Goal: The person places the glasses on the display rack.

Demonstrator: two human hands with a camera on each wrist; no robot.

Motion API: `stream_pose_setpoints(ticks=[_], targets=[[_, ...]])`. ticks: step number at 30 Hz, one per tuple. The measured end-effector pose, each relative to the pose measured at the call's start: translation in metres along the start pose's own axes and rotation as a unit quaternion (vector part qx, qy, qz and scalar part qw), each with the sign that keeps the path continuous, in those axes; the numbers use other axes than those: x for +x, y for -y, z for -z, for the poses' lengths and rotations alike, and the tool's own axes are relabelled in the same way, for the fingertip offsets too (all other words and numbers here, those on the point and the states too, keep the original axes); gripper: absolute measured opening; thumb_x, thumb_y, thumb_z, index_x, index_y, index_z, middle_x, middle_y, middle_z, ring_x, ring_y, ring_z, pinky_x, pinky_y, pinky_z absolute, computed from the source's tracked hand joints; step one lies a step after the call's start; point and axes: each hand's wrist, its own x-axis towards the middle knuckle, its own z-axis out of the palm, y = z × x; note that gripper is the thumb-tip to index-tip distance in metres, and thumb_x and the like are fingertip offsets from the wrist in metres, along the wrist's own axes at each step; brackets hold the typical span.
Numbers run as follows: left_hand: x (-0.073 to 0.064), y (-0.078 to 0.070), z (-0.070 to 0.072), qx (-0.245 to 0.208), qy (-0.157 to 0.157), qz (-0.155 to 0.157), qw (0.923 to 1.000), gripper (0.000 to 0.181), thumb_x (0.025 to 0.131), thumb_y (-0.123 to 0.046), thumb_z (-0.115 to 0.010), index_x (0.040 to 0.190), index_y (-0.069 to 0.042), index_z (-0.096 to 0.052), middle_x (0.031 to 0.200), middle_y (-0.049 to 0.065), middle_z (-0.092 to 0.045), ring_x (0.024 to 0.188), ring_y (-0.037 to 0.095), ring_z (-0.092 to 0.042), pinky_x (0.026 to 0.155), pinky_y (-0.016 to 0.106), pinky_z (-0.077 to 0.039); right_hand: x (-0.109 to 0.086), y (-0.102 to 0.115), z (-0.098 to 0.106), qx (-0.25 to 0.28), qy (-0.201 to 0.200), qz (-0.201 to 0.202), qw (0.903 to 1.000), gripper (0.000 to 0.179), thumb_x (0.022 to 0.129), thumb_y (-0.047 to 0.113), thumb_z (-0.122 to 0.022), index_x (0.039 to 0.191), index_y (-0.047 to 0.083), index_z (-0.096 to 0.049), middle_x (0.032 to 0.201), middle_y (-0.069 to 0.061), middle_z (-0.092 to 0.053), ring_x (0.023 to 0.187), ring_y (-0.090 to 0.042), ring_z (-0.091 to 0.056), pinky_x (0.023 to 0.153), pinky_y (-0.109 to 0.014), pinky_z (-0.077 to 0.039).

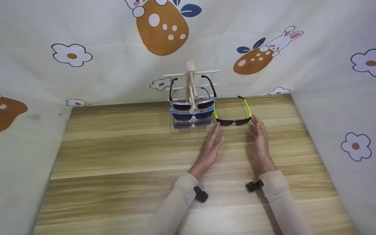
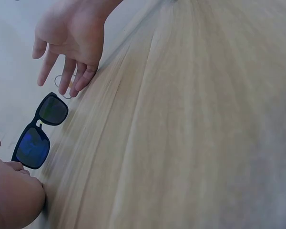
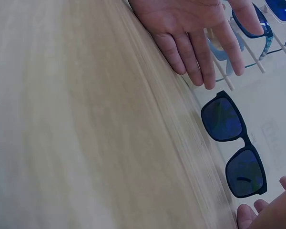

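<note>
Sunglasses with a black front and yellow-green temples (image 1: 226, 122) rest near the table's back edge, lenses toward me, temples spread rearward. My left hand (image 1: 209, 148) reaches to their left end, fingers extended and fingertips right at the frame's corner. At the other end is my right hand (image 1: 259, 138), palm turned inward, its fingers straight beside the right hinge. Both dark lenses (image 2: 33, 146) show between the two hands in the left wrist view. The right wrist view also shows the sunglasses (image 3: 245, 173), with the left hand (image 3: 181, 28) spread beyond them.
A wooden display rack (image 1: 190, 67) stands just left of the sunglasses. On it hang clear-framed glasses (image 1: 181, 106), blue-framed glasses (image 1: 182, 117) and a lower purple-tinted pair (image 1: 182, 124). Patterned cloth (image 1: 109, 75) encloses the wood-grain table (image 1: 109, 163) at the back and sides.
</note>
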Motion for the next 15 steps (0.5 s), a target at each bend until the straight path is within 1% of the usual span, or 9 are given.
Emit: stream_pose_setpoints(ticks=[1, 2, 3, 5, 7, 10, 11, 13, 15], targets=[[0.002, 0.003, 0.000, 0.002, -0.003, 0.000, 1.0000, 0.067, 0.117, -0.042, -0.053, 0.178, -0.030, -0.028, 0.184, -0.001, -0.023, 0.169, 0.026, -0.022, 0.133, 0.051, -0.029, 0.000, 0.000, 0.001, 0.002, 0.002, -0.001, 1.0000, 0.059, 0.123, 0.037, -0.028, 0.173, 0.006, -0.035, 0.178, -0.021, -0.032, 0.163, -0.042, -0.032, 0.135, -0.052, -0.026], [0.003, 0.002, 0.000, 0.002, -0.005, -0.001, 1.0000, 0.067, 0.117, -0.041, -0.054, 0.177, -0.030, -0.029, 0.184, -0.002, -0.024, 0.169, 0.025, -0.023, 0.133, 0.050, -0.030, 0.001, 0.000, 0.001, 0.001, 0.005, -0.002, 1.0000, 0.059, 0.123, 0.037, -0.027, 0.173, 0.006, -0.034, 0.179, -0.021, -0.031, 0.164, -0.041, -0.032, 0.135, -0.052, -0.026], [0.003, 0.001, 0.000, 0.011, -0.007, -0.005, 0.9999, 0.066, 0.117, -0.039, -0.054, 0.178, -0.028, -0.029, 0.184, 0.000, -0.024, 0.169, 0.027, -0.024, 0.133, 0.051, -0.030, 0.002, 0.000, 0.002, 0.000, 0.007, -0.004, 1.0000, 0.059, 0.123, 0.037, -0.028, 0.173, 0.006, -0.034, 0.179, -0.021, -0.031, 0.164, -0.041, -0.032, 0.135, -0.051, -0.025], [0.003, -0.008, 0.001, 0.024, -0.007, 0.000, 0.9997, 0.066, 0.117, -0.036, -0.053, 0.178, -0.026, -0.029, 0.185, 0.001, -0.022, 0.169, 0.030, -0.022, 0.133, 0.054, -0.029, 0.003, 0.000, 0.003, -0.002, 0.009, -0.006, 0.9999, 0.059, 0.123, 0.036, -0.028, 0.173, 0.005, -0.033, 0.178, -0.022, -0.031, 0.163, -0.041, -0.031, 0.135, -0.051, -0.025], [0.001, -0.018, 0.002, 0.036, -0.006, 0.005, 0.9993, 0.066, 0.117, -0.033, -0.052, 0.178, -0.023, -0.027, 0.185, 0.005, -0.020, 0.169, 0.034, -0.021, 0.133, 0.056, -0.029, 0.005, 0.000, 0.003, -0.002, 0.013, -0.009, 0.9999, 0.060, 0.123, 0.036, -0.027, 0.173, 0.004, -0.032, 0.179, -0.022, -0.030, 0.164, -0.041, -0.030, 0.136, -0.050, -0.024], [0.000, -0.030, 0.003, 0.051, -0.003, 0.015, 0.9986, 0.067, 0.117, -0.034, -0.050, 0.178, -0.023, -0.025, 0.185, 0.007, -0.018, 0.170, 0.036, -0.018, 0.133, 0.058, -0.028, 0.006, 0.001, 0.003, 0.003, 0.015, -0.019, 0.9997, 0.060, 0.123, 0.036, -0.026, 0.173, 0.003, -0.031, 0.179, -0.022, -0.029, 0.165, -0.040, -0.028, 0.136, -0.049, -0.024], [0.001, -0.031, 0.003, 0.054, -0.003, 0.015, 0.9984, 0.067, 0.117, -0.036, -0.049, 0.178, -0.023, -0.025, 0.185, 0.007, -0.018, 0.169, 0.037, -0.018, 0.133, 0.058, -0.029, 0.007, 0.001, 0.003, 0.004, 0.016, -0.022, 0.9996, 0.060, 0.123, 0.036, -0.026, 0.173, 0.003, -0.031, 0.179, -0.022, -0.029, 0.166, -0.039, -0.027, 0.136, -0.049, -0.023], [0.003, -0.028, 0.002, 0.056, -0.004, 0.012, 0.9983, 0.067, 0.117, -0.038, -0.049, 0.178, -0.022, -0.026, 0.185, 0.009, -0.018, 0.169, 0.038, -0.019, 0.132, 0.058, -0.029, 0.008, 0.002, 0.002, 0.004, 0.019, -0.028, 0.9994, 0.061, 0.123, 0.037, -0.026, 0.174, 0.003, -0.030, 0.180, -0.021, -0.027, 0.166, -0.038, -0.026, 0.136, -0.049, -0.022], [0.006, -0.021, 0.002, 0.058, -0.009, 0.012, 0.9982, 0.068, 0.117, -0.040, -0.049, 0.178, -0.023, -0.026, 0.185, 0.008, -0.018, 0.170, 0.037, -0.018, 0.133, 0.060, -0.026, 0.008, 0.003, 0.002, 0.000, 0.022, -0.030, 0.9993, 0.061, 0.123, 0.037, -0.026, 0.174, 0.004, -0.030, 0.181, -0.020, -0.027, 0.167, -0.038, -0.026, 0.136, -0.049, -0.022]])
